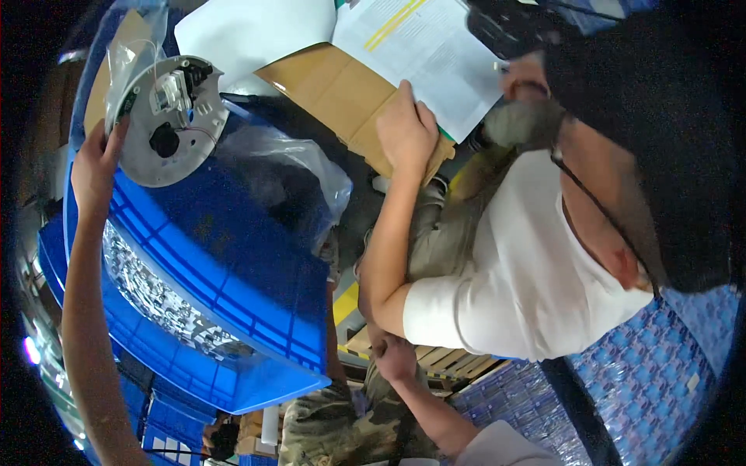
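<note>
My left hand [99, 167], at the far left, grips the rim of a round white plastic housing [183, 159]. Its open inner side faces me, showing a white bracket, a dark round part and thin wires. The housing hangs over the end of a large blue bin [233, 225]; behind it is a clear plastic bag [140, 43]. At lower middle my right hand [395, 361] is closed in front of camouflage trousers [381, 423], just below a co-worker's elbow. Whether it holds anything is hidden.
A co-worker in a white T-shirt [513, 287] leans in close on the right, one hand [406, 132] on cardboard [334, 97] and printed sheets [435, 66]. Clear film [311, 171] lies over the bin. Many small shiny pieces [155, 291] fill another bin. Wrapped blue cartons [637, 373] stand lower right.
</note>
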A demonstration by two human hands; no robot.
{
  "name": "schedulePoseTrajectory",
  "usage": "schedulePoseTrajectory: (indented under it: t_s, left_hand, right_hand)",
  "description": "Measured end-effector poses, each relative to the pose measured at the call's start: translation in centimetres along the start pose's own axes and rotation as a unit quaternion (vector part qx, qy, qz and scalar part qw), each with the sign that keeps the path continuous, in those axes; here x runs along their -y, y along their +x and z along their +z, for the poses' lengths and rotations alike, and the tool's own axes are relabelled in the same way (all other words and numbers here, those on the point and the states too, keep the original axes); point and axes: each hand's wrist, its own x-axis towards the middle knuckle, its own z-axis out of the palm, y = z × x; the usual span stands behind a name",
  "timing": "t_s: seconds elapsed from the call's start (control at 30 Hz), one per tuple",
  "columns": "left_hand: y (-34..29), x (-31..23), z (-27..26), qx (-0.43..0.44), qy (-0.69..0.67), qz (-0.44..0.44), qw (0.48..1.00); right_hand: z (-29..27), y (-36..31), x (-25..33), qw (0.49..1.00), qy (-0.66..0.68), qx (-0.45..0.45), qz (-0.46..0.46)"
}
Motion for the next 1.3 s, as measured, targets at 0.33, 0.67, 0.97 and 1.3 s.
schedulePoseTrajectory:
  t_s: [0.33, 0.67, 0.97, 1.3]
  left_hand:
    - [-0.1, -1.0, -0.1, 0.009, 0.022, -0.015, 1.0]
    - [0.1, -1.6, -0.9, 0.061, 0.103, -0.023, 0.993]
    - [-0.3, -2.4, -0.8, 0.009, 0.052, -0.002, 0.999]
    - [-0.5, -2.5, -0.7, 0.022, 0.071, -0.017, 0.997]
  right_hand:
    - [1.3, 0.4, 0.7, 0.997, 0.008, -0.013, 0.071]
    - [2.7, 0.5, 1.7, 0.995, -0.022, -0.051, 0.088]
    - [3.5, 0.5, 2.3, 0.994, 0.005, -0.071, 0.08]
    - [4.6, 0.4, 2.4, 0.993, -0.019, -0.008, 0.115]
